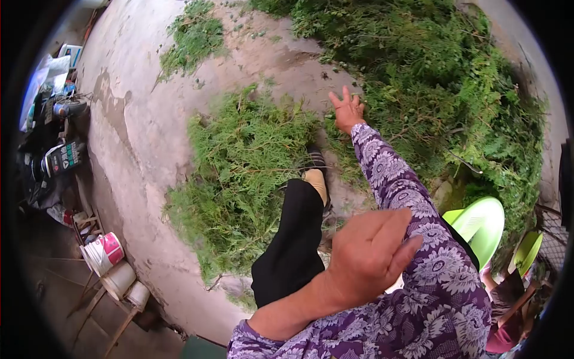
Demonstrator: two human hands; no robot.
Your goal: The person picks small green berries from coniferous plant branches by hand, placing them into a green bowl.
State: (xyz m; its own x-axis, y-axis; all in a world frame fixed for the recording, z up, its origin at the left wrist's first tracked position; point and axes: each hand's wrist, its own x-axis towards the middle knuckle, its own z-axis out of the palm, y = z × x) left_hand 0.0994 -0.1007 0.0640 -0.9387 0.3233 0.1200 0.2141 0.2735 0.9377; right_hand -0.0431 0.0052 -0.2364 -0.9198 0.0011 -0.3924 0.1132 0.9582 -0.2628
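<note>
My right hand [347, 112] reaches forward with its fingers spread, at the near edge of a large heap of cut evergreen branches [412, 66]. Nothing shows between those fingers. Close to the camera, my left hand [371, 256] is closed, its fingers curled in; whatever it may hold is hidden, and I cannot tell what that is. Below it in the view is my black trouser leg [290, 239], with my shoe [317, 161] on the floor. A smaller pile of feathery green sprigs [245, 161] lies beside that leg.
A loose clump of greenery [194, 39] lies farther off on the concrete floor [137, 149]. Along the left stand white buckets [107, 251] on a wooden frame and assorted clutter. To the right are a light-green plastic seat [481, 227] and part of another person [508, 305].
</note>
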